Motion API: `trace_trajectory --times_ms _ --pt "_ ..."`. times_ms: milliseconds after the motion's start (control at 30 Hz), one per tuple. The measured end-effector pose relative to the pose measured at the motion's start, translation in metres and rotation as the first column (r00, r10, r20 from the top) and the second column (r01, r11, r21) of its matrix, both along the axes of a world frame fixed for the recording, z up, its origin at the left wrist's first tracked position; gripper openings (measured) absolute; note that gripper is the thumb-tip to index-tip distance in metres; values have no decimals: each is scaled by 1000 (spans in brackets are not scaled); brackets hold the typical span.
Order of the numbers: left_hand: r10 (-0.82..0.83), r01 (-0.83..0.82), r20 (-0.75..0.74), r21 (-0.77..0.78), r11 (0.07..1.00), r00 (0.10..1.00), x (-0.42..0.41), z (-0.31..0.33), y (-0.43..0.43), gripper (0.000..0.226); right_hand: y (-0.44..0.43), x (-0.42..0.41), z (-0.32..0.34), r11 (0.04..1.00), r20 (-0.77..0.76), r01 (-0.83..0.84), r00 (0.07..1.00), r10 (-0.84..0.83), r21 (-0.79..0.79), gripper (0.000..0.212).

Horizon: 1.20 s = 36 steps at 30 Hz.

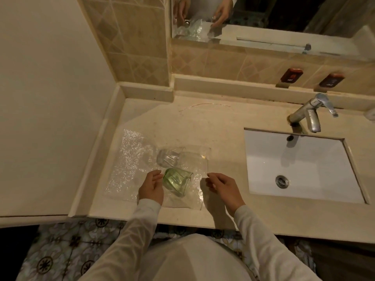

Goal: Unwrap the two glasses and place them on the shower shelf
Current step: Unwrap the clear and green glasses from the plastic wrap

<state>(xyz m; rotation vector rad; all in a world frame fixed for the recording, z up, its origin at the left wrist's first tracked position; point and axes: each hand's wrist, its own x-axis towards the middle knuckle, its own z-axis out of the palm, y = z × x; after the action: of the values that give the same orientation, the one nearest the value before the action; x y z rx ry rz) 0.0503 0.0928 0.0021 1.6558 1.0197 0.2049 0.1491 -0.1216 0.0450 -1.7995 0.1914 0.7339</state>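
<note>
Two glasses lie on their sides on a spread sheet of bubble wrap on the beige counter. The clear glass is farther from me; the green glass lies nearer. My left hand rests with its fingertips against the green glass's left side, fingers loosely curved. My right hand hovers to the right of the green glass, thumb and forefinger pinching the edge of the clear wrap there. Neither glass is lifted.
A white rectangular sink with a chrome tap is set into the counter on the right. A mirror and tiled wall stand behind. A plain wall closes the left side. Patterned floor tiles show below the counter edge.
</note>
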Motion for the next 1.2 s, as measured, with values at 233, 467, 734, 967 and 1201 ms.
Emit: trace_trajectory --times_ms 233,467,734,967,1201 --pt "-175 173 -183 -25 985 967 -3 -4 -14 33 -10 -2 -13 999 18 23 1000 -22 -42 17" --pt "-89 99 -136 62 993 987 1 -6 -18 32 -17 -2 -13 997 22 69 997 -69 -24 14" --pt "-189 185 -193 -41 982 963 5 1 -31 28 -18 1 -10 997 34 80 996 -79 -12 14" --pt "-190 200 -195 34 979 962 21 2 -31 27 -25 7 -5 997 37 80 996 -80 -14 13" --pt "-77 70 -56 -118 991 995 15 9 -46 21 -32 12 -1 996 21 90 996 -90 9 14"
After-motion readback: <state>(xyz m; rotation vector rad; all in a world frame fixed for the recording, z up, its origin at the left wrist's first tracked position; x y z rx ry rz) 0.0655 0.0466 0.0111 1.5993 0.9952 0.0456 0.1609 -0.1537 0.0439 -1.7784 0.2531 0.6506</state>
